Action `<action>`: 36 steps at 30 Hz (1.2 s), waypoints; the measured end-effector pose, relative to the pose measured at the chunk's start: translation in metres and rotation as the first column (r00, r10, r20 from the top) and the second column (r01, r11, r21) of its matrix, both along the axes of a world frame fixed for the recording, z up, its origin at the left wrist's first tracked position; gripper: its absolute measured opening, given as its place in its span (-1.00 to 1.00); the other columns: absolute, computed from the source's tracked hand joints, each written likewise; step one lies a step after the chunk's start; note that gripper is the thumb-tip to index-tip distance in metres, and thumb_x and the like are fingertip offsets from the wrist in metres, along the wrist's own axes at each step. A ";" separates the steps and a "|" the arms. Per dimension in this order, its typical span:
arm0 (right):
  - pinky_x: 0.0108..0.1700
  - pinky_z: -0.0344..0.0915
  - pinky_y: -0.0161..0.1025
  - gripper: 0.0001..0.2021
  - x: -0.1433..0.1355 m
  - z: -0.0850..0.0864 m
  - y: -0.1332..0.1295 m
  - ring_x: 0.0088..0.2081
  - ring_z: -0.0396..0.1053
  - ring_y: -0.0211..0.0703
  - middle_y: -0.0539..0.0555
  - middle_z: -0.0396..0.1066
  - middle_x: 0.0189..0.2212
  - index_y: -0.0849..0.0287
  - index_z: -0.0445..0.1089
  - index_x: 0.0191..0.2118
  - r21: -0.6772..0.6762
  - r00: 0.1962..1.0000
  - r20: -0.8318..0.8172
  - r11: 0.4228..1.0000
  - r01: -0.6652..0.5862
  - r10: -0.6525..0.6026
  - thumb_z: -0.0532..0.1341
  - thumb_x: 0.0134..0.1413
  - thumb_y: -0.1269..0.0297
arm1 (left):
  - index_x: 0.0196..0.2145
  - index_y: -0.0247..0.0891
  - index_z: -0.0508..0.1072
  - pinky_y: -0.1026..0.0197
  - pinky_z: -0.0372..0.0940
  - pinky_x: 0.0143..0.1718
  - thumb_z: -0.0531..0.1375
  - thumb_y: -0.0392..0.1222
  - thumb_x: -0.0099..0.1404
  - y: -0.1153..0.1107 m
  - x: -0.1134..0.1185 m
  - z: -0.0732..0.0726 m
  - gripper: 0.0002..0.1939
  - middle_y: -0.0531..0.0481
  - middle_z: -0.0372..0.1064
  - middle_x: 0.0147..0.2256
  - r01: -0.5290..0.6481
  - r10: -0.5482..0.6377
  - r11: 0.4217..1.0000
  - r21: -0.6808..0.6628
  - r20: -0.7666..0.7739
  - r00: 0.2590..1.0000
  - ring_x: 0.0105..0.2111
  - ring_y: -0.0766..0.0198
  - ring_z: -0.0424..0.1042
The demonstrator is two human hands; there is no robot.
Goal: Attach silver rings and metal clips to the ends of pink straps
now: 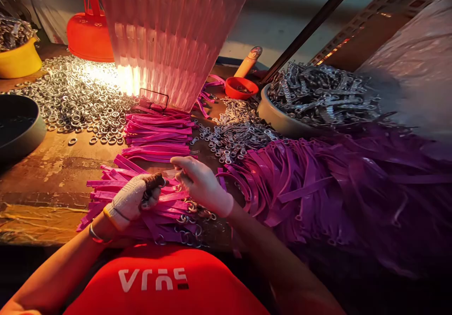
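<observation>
My left hand (134,197), in a knitted white glove, is closed above the near bundle of pink straps (116,183). A dark brown, rough-surfaced piece (154,180) shows at its fingers; I cannot tell whether it is a held tool or a finger covering. My right hand (203,185), in a thin whitish glove, has its fingers bent together just to the right. What lies between its fingertips is too small to make out. Metal rings (190,221) hang at the right ends of the near straps. A second stack of pink straps (158,133) lies behind.
Loose silver rings (81,98) are heaped under a red lamp (92,32). Small metal clasps (233,136) lie beside a full basin (278,112). Purple straps (303,183) cover the right side. A dark pan (21,131), yellow tub (21,60) and red bowl (241,88) stand around.
</observation>
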State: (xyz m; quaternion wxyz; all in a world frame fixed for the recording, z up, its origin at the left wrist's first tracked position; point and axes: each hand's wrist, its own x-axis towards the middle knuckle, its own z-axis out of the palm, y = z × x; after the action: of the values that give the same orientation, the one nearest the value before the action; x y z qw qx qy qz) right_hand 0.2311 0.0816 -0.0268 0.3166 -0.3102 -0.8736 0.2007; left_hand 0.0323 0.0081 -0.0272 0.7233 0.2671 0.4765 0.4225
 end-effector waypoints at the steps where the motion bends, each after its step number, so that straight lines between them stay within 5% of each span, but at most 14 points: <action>1: -0.09 0.34 -0.15 -0.62 -0.002 0.005 -0.011 -0.13 0.42 -0.07 0.12 0.50 -0.12 0.08 0.35 0.14 0.055 0.999 0.052 0.998 0.001 -0.003 0.16 0.23 0.44 | -0.45 -0.30 0.40 0.40 -0.14 -0.78 0.21 0.02 0.28 0.001 0.001 0.001 -0.68 0.11 0.17 -0.66 -0.013 0.014 0.999 -0.039 0.036 0.999 -0.75 0.48 0.03; 5: -0.18 0.24 -0.16 -0.60 -0.009 0.023 -0.033 -0.17 0.36 -0.03 0.16 0.49 -0.11 0.08 0.38 0.11 0.173 0.954 0.301 0.984 -0.038 -0.016 0.27 0.14 0.44 | -0.52 -0.29 0.34 0.40 -0.12 -0.77 0.24 -0.03 0.23 0.003 0.003 0.001 -0.69 0.12 0.14 -0.66 -0.002 0.013 0.995 -0.102 0.107 0.994 -0.74 0.48 0.04; 9: -0.20 0.21 -0.17 -0.75 -0.012 0.029 -0.037 -0.19 0.36 -0.04 0.15 0.51 -0.20 0.11 0.44 0.01 0.145 0.925 0.376 0.983 -0.113 0.051 0.20 0.24 0.40 | -0.60 -0.27 0.24 0.41 -0.09 -0.75 0.27 -0.05 0.20 -0.001 0.007 -0.002 -0.63 0.15 0.08 -0.69 -0.004 0.012 0.997 -0.076 0.116 0.993 -0.74 0.51 -0.01; 15: -0.03 0.33 -0.13 -0.75 -0.012 0.018 -0.036 -0.09 0.43 -0.07 0.12 0.52 -0.12 0.07 0.42 0.02 -0.138 0.998 -0.055 0.990 0.009 -0.017 0.20 0.24 0.33 | -0.49 -0.28 0.35 0.38 -0.08 -0.75 0.23 0.08 0.28 -0.005 0.007 0.001 -0.62 0.12 0.17 -0.65 0.077 -0.076 0.995 0.070 -0.018 0.997 -0.73 0.48 0.06; 21: -0.07 0.38 -0.23 -0.77 -0.017 0.025 -0.032 -0.18 0.47 -0.20 -0.02 0.55 -0.23 0.12 0.47 -0.10 -0.635 0.971 -0.234 0.762 -0.123 -0.038 0.21 0.10 0.34 | -0.48 -0.30 0.39 0.36 -0.07 -0.75 0.26 0.18 0.23 -0.005 0.003 0.009 -0.55 0.09 0.20 -0.68 0.141 -0.118 0.980 0.143 -0.159 0.980 -0.73 0.45 0.08; 28: -0.18 0.38 -0.27 -0.72 -0.027 0.017 -0.035 -0.22 0.42 -0.20 -0.02 0.48 -0.26 0.10 0.48 -0.13 -0.750 0.827 -0.363 0.661 0.013 -0.429 0.30 -0.02 0.24 | -0.24 -0.28 0.44 0.40 -0.10 -0.73 0.41 0.01 0.14 -0.015 0.024 0.011 -0.62 0.20 0.17 -0.64 -0.056 0.057 0.985 0.162 0.001 0.998 -0.72 0.51 0.00; 31: -0.14 0.40 -0.23 -0.74 -0.027 0.010 -0.039 -0.18 0.43 -0.16 0.00 0.49 -0.23 0.07 0.46 -0.09 -0.700 0.847 -0.336 0.711 0.068 -0.412 0.27 0.06 0.22 | -0.29 -0.28 0.42 0.39 -0.11 -0.72 0.38 0.05 0.17 -0.018 0.033 0.009 -0.63 0.22 0.10 -0.69 -0.144 0.140 0.978 0.154 0.035 0.990 -0.73 0.50 -0.04; 36: 0.06 0.32 -0.05 -0.66 -0.020 0.005 -0.042 -0.02 0.40 -0.03 0.17 0.47 -0.04 0.07 0.36 0.12 -0.284 0.974 -0.146 0.950 0.127 -0.174 0.11 0.25 0.33 | -0.36 -0.25 0.33 0.40 -0.04 -0.70 0.31 0.06 0.24 -0.017 0.030 0.010 -0.66 0.17 0.19 -0.63 -0.128 0.149 0.974 0.187 -0.102 0.984 -0.71 0.49 0.05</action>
State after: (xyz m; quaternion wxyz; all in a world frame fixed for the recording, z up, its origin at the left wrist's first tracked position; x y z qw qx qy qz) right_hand 0.2108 0.0394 -0.0222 0.3583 -0.3985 -0.7813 0.3199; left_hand 0.0624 -0.0093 -0.0167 0.6363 0.3215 0.4946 0.4971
